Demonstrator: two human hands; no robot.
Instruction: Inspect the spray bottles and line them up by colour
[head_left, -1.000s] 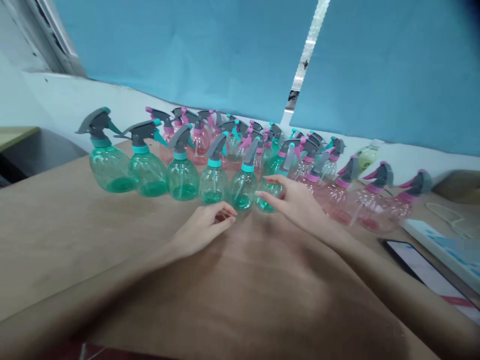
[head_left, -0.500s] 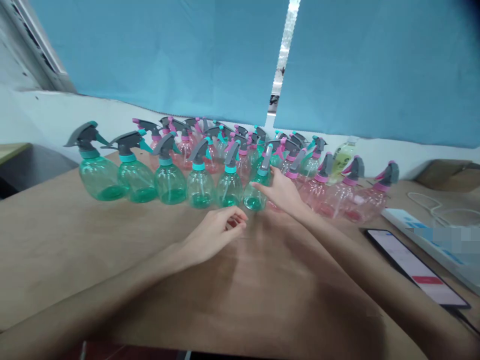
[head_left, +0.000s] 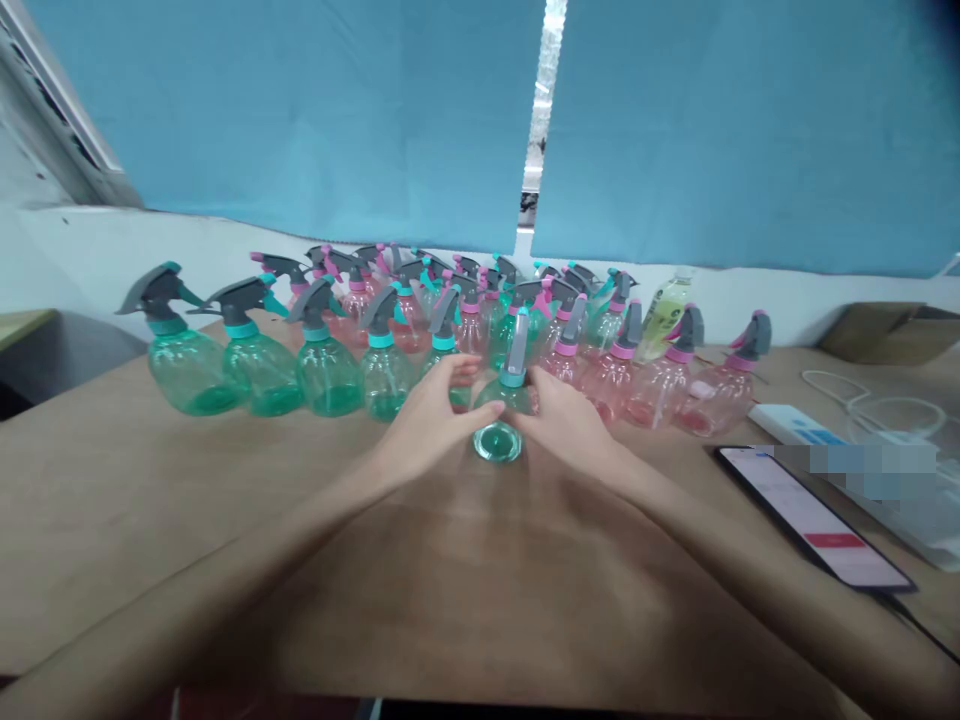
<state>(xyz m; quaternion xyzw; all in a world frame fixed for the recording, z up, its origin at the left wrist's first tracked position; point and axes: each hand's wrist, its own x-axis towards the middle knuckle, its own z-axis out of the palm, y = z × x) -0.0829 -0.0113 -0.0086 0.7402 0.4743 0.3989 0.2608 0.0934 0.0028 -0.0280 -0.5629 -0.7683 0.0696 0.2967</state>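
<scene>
A green spray bottle [head_left: 498, 440] with a grey and teal spray head is upright in front of the other bottles, between my two hands. My right hand [head_left: 566, 418] grips its right side. My left hand [head_left: 435, 405] is at its left side, fingers curved apart, thumb at the bottle; whether it presses on it is hard to tell. Green bottles [head_left: 330, 375] form the front row to the left, one partly hidden behind my left hand. Pink bottles [head_left: 660, 390] continue the row to the right.
More pink and green spray bottles stand behind the front row. At the right of the wooden table [head_left: 187, 510] are a phone [head_left: 817, 520], a white power strip [head_left: 795, 425], cables and a brown object [head_left: 889, 332]. A labelled bottle [head_left: 664, 315] stands near the wall.
The green bottle in my right hand has come forward out of the row, towards me. My left hand has moved up to its left side and its fingers have spread.
</scene>
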